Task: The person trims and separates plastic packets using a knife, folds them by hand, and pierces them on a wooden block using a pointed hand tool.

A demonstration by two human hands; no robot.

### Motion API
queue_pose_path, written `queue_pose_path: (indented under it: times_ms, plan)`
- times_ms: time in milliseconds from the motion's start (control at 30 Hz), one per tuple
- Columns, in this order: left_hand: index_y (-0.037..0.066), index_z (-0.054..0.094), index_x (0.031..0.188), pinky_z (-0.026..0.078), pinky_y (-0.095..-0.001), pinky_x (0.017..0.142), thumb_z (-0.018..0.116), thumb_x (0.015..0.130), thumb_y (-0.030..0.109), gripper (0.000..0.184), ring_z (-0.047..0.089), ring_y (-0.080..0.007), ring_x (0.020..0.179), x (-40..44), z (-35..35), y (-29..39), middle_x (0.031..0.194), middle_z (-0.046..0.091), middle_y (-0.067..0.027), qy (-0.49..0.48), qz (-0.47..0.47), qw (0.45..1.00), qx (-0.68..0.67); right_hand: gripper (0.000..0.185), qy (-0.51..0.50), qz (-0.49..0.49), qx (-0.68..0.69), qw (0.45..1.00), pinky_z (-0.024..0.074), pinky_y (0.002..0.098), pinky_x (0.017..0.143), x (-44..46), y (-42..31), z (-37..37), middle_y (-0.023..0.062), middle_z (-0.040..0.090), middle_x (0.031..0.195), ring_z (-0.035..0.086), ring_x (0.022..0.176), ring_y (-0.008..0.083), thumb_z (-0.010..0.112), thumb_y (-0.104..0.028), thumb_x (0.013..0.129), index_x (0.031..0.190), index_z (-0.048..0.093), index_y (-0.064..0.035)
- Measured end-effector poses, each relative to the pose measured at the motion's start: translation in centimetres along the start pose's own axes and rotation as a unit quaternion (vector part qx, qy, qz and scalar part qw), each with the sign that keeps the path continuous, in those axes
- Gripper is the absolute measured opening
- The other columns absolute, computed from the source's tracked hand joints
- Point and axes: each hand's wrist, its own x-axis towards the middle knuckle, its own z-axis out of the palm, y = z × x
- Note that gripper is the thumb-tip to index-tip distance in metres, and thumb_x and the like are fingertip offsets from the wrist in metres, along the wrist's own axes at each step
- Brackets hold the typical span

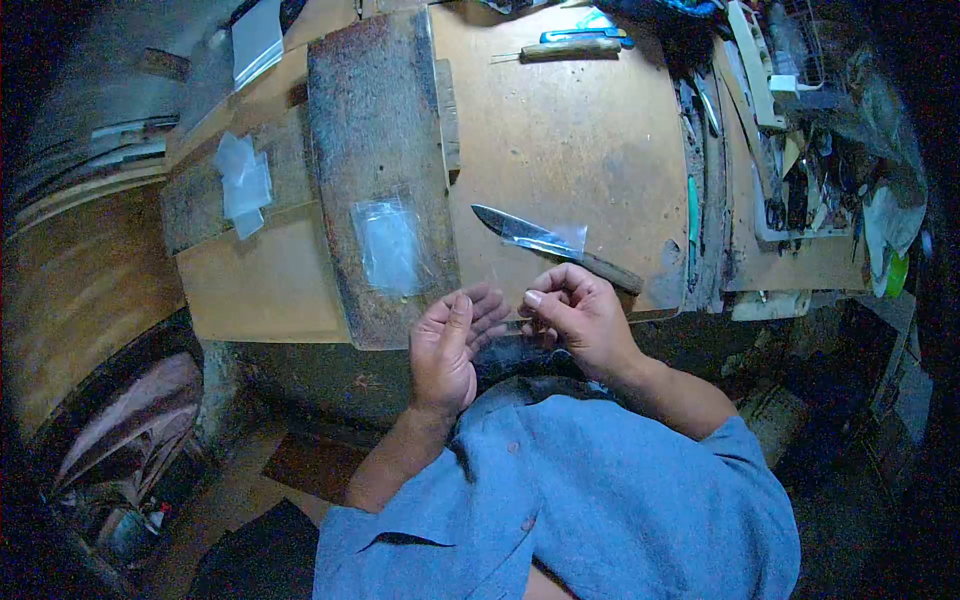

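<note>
White tray (808, 235) holding jumbled tools (800, 200); right hand (583, 312) near knife (598, 266).

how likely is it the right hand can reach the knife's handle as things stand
Probably yes: the handle lies just beyond the right hand, with nothing visible between; the clear plastic piece lies mostly over the blade. Whether the fingers hold something, I can't tell.
</note>
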Motion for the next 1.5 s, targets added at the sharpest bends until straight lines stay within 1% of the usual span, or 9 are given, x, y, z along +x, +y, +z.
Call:
queue_pose_path:
  times_ms: [233, 333, 367, 433, 600, 900, 967, 1067, 1500]
  plan:
    - [-0.001, 0.059, 0.103, 0.055, -0.0313, 0.070, 0.058, 0.089, 0.012, 0.019, 0.065, -0.0225, 0.087, 0.2, -1.0, -1.5, 0.096, 0.066, -0.0124, -0.015, 0.055, 0.998, 0.024, 0.017, -0.032, -0.092, -0.121, 0.988, 0.0491, 0.0257, 0.065, 0.2, 1.0, 0.0, 0.0080, 0.064, 0.083, 0.061, 0.073, 0.0136, 0.065, -0.013, 0.084, 0.092, 0.059, 0.0009]
    - [0.001, 0.061, 0.101, 0.054, -0.0294, 0.068, 0.058, 0.089, 0.013, 0.017, 0.066, -0.0213, 0.085, 0.0, -1.6, -0.5, 0.094, 0.066, -0.0113, 0.025, 0.038, 0.997, 0.055, 0.028, 0.108, -0.302, -0.432, 0.843, 0.0475, 0.0390, 0.074, 2.1, 0.1, -2.6, 0.0162, 0.061, 0.090, 0.060, 0.083, 0.0328, 0.068, -0.020, 0.079, 0.097, 0.059, -0.0011]
    - [0.002, 0.061, 0.102, 0.054, -0.0287, 0.067, 0.058, 0.089, 0.013, 0.017, 0.066, -0.0206, 0.084, 0.0, -1.8, -0.3, 0.094, 0.067, -0.0107, 0.032, 0.037, 0.997, 0.052, 0.028, 0.108, -0.302, -0.432, 0.843, 0.0475, 0.0390, 0.074, 2.9, -0.1, -3.5, 0.0162, 0.061, 0.090, 0.060, 0.083, 0.0328, 0.068, -0.020, 0.079, 0.097, 0.059, -0.0011]
    - [0.003, 0.061, 0.102, 0.054, -0.0281, 0.066, 0.058, 0.089, 0.013, 0.017, 0.066, -0.0199, 0.084, -0.1, -1.9, -0.1, 0.093, 0.067, -0.0101, 0.039, 0.036, 0.997, 0.049, 0.035, 0.165, -0.346, -0.580, 0.718, 0.0444, 0.0432, 0.078, 4.0, -0.4, -4.9, 0.0165, 0.058, 0.092, 0.055, 0.087, 0.0360, 0.069, -0.023, 0.077, 0.103, 0.057, -0.0026]
    - [0.004, 0.061, 0.103, 0.054, -0.0283, 0.065, 0.058, 0.090, 0.014, 0.017, 0.066, -0.0194, 0.084, -0.3, -1.8, -0.2, 0.093, 0.067, -0.0096, 0.033, 0.035, 0.998, 0.041, 0.043, 0.176, -0.231, -0.631, 0.720, 0.0441, 0.0433, 0.077, 4.9, 0.0, -5.5, 0.0180, 0.059, 0.094, 0.056, 0.089, 0.0355, 0.071, -0.024, 0.075, 0.108, 0.053, -0.0025]
    - [0.005, 0.062, 0.102, 0.055, -0.0289, 0.066, 0.057, 0.090, 0.014, 0.016, 0.066, -0.0198, 0.085, -0.1, -1.6, -0.6, 0.093, 0.067, -0.0091, 0.041, 0.023, 0.998, 0.049, 0.041, 0.176, -0.154, -0.437, 0.868, 0.0442, 0.0454, 0.074, 6.6, 1.5, -5.8, 0.0179, 0.059, 0.095, 0.056, 0.087, 0.0369, 0.072, -0.026, 0.073, 0.103, 0.053, -0.0054]
    - [0.005, 0.062, 0.102, 0.055, -0.0286, 0.066, 0.058, 0.090, 0.014, 0.016, 0.067, -0.0196, 0.084, 0.0, -1.5, -0.5, 0.093, 0.068, -0.0089, 0.043, 0.024, 0.998, 0.046, 0.041, 0.185, -0.295, -0.563, 0.750, 0.0437, 0.0438, 0.075, 6.1, 1.0, -5.0, 0.0150, 0.059, 0.093, 0.055, 0.087, 0.0348, 0.073, -0.027, 0.072, 0.101, 0.055, -0.0064]
    - [0.004, 0.062, 0.103, 0.053, -0.0283, 0.068, 0.058, 0.090, 0.015, 0.017, 0.066, -0.0192, 0.085, -0.1, -1.3, -0.4, 0.093, 0.067, -0.0088, 0.044, 0.021, 0.998, 0.045, 0.037, 0.153, -0.323, -0.621, 0.697, 0.0429, 0.0425, 0.074, 5.6, 0.6, -4.0, 0.0121, 0.058, 0.091, 0.054, 0.085, 0.0324, 0.072, -0.026, 0.070, 0.098, 0.057, -0.0077]
    - [0.005, 0.062, 0.101, 0.055, -0.0313, 0.067, 0.059, 0.089, 0.014, 0.015, 0.067, -0.0205, 0.084, -0.1, -1.4, -0.3, 0.093, 0.068, -0.0088, 0.033, 0.022, 0.997, 0.065, 0.021, 0.128, -0.335, -0.632, 0.687, 0.0430, 0.0409, 0.068, 7.1, 2.2, -5.2, 0.0096, 0.058, 0.084, 0.055, 0.082, 0.0296, 0.058, -0.006, 0.073, 0.093, 0.061, -0.0109]
